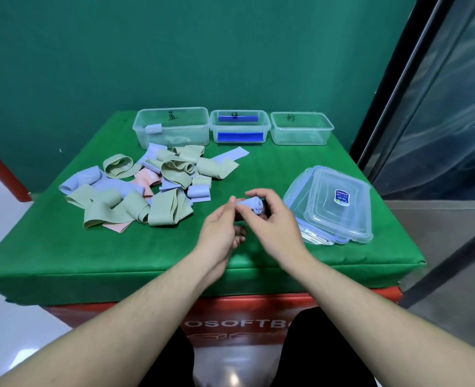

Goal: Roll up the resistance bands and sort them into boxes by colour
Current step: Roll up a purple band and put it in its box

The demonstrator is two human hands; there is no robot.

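My right hand (272, 219) curls round the lilac band roll (254, 204), left fingers (232, 202) pinching its end; light, springy rubber, likely to unroll unless gripped across its coils.

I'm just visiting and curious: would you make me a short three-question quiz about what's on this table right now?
1. True or false: the right-hand clear box already holds rolled bands.
2. What colour is the rolled band held between the left hand and right hand?
A. pink B. pale blue C. sage green
3. Fill in: the stack of clear lids lies to the ____ of the hands.

Key
1. False: it looks empty; only the left box shows a pale blue roll.
2. B.
3. Right. The loose pile of bands lies on the left of the green cloth.
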